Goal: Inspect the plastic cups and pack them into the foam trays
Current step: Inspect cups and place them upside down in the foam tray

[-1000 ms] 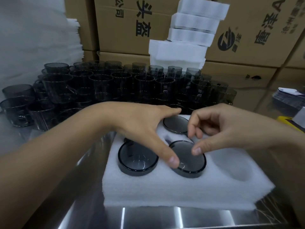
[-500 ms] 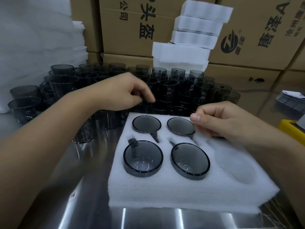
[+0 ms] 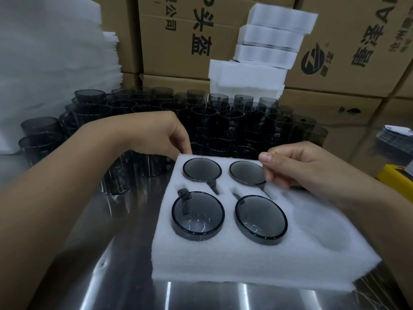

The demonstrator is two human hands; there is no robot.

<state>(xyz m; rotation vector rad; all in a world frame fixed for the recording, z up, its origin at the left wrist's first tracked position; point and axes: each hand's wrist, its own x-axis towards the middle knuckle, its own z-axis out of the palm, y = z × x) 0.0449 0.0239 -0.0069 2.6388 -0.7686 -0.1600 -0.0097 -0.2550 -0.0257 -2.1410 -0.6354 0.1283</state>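
Four plastic cups [image 3: 197, 217] sit base-up in the foam tray [image 3: 223, 260], two along its far edge and two along its near edge; the near pair stand proud of the foam. One open pocket [image 3: 330, 238] shows at the tray's near-right corner. The tray lies on the steel surface [image 3: 134, 276], with bare steel along its left and near edges. Loose cups [image 3: 223, 121] crowd the far side of the surface, right up to the tray's far edge. Left hand [image 3: 154, 133] is at the tray's far-left corner, fingers curled down behind the edge; grip cannot be told. Right hand [image 3: 299, 164] is over the far-right cup [image 3: 244, 172], fingers curled by its rim; hold unclear.
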